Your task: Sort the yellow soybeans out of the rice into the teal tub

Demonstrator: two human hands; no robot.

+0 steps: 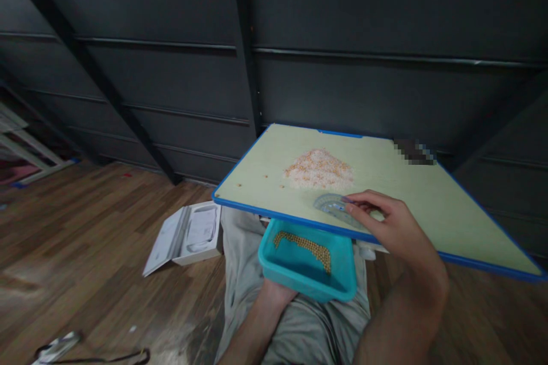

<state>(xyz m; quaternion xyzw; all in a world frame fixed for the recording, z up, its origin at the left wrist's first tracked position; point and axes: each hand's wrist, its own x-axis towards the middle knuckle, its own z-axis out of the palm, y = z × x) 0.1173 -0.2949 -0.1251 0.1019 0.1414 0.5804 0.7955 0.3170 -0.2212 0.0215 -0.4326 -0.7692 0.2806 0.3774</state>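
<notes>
Though half-hidden, left hand [279, 292] under tray [293, 261]

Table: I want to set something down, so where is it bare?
Bare: right part of the table, between the right hand and the dark blurred thing. Crowded: the middle, with grain pile and protractor; loose bits dot the left.

A grain heap [319, 170] sits on the tabletop [432, 211]. From it, the protractor [331, 203] is at five o'clock, the tub [293, 268] with beads [310, 247] inside at six, the box [183, 234] on the floor [103, 228] at eight.
</notes>
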